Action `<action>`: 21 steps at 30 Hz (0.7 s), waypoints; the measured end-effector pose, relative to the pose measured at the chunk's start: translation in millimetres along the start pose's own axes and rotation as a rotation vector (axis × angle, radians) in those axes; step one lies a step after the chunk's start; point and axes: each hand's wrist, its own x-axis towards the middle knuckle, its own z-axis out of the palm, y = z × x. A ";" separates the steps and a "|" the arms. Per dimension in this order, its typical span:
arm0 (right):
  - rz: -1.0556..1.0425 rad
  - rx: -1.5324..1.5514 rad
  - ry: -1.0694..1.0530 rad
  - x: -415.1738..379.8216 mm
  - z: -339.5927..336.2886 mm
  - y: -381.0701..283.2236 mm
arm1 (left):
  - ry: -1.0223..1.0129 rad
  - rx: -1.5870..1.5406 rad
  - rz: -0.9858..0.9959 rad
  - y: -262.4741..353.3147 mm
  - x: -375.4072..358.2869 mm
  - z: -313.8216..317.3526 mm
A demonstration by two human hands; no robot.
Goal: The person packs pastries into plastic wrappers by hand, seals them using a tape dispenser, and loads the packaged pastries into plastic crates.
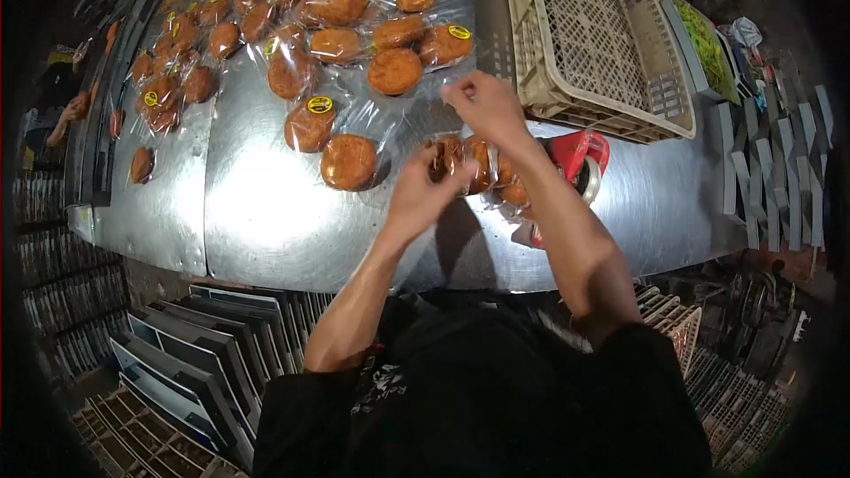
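A row of round brown buns in clear plastic (479,164) lies on the metal table in front of me. My left hand (421,198) curls its thumb and fingers around the left end of this row. Just above the row, my right hand (489,108) has its fingertips pinched together; what is between them, if anything, is too small to make out. My right forearm crosses over the row's right part and hides some of it. Beyond my left hand sit a bagged bun (348,162) and another bagged bun with a yellow label (309,125).
Many more bagged buns (335,3) spread over the metal table (266,239). A red tape dispenser (580,152) stands right of my forearm. A beige plastic crate (611,104) holds bagged buns at its far end. Metal trays (181,358) stand below the near edge.
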 end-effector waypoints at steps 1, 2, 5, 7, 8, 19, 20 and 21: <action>0.146 -0.088 -0.165 19.7 5.7 -9.9 | 0.000 0.001 -0.008 -4.1 5.0 -7.1; 0.138 -0.089 -0.159 40.5 23.3 -16.3 | 0.107 -0.065 -0.085 -10.3 19.1 -20.4; 0.338 -0.131 -0.017 65.2 70.2 -19.7 | 0.439 -0.101 -0.006 -18.3 50.9 -60.8; 0.295 -0.178 -0.020 45.7 68.2 -39.7 | 0.530 -0.069 0.088 -10.5 49.9 -93.4; 0.180 -0.190 -0.006 33.3 57.7 -46.6 | 0.618 -0.037 0.193 -11.3 49.2 -106.4; -0.295 0.309 0.059 -134.8 5.9 -49.1 | 0.556 0.303 0.065 -62.8 -33.4 -59.9; -0.310 0.390 0.077 -145.9 9.7 -51.2 | 0.433 -0.267 -0.048 -50.8 -48.0 -63.6; -0.273 0.391 0.009 -153.2 17.1 -45.6 | 0.167 -0.672 -0.091 -31.9 -63.2 -71.7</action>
